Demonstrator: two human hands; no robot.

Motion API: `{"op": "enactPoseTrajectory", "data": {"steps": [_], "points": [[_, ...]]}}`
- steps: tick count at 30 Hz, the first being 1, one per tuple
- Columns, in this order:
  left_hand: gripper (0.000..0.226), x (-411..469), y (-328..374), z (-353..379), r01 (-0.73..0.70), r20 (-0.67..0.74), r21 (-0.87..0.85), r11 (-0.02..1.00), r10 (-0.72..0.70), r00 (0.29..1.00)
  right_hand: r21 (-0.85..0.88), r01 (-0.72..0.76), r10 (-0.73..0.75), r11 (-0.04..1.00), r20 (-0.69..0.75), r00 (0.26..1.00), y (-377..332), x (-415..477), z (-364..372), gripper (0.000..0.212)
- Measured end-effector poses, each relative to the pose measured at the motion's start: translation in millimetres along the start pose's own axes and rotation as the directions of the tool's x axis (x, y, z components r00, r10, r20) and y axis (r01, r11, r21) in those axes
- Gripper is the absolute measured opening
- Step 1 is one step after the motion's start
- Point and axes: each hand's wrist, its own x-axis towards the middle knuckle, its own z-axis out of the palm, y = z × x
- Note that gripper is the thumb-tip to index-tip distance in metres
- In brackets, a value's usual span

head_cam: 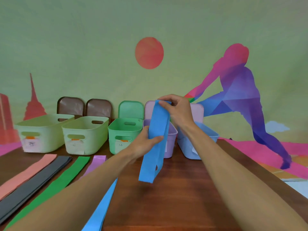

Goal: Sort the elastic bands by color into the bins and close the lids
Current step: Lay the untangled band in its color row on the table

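1. While it hangs above the bench (pixel 183 189), in front of the purple bin (pixel 172 139), the folded blue band (pixel 153 157) is held upright.
2. Its middle is clasped in the grip of the left hand (pixel 143 142).
3. Its top fold is pinched by the right hand (pixel 180 110); the tail dangles below both.

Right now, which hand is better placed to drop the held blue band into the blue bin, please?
Likely the right hand: it pinches the blue band at its top, nearest the blue bin; the left hand grips lower, leftward.
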Motion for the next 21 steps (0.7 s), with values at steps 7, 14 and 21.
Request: {"op": "enactPoseTrajectory", "data": {"steps": [7, 14, 21], "points": [[0.027, -26, -3, -12, 0.06, 0.191, -0.084, 0.995, -0.043, 0.981, -0.081, -0.011, 0.007, 0.997, -0.058, 0.998, -19, -4, 8, 0.005], [0.019, -34, -26, -26, 0.145, 0.246, 0.149, 0.978, -0.178, 0.953, -0.065, -0.088, 0.072, 0.994, -0.224, 0.972, -18, -4, 2, 0.008], [0.05, -21, -22, -19, 0.095, 0.074, 0.086, 0.992, -0.102, 0.992, 0.01, -0.086, 0.086, 0.996, -0.111, 0.99, -17, -2, 4, 0.01]]}}
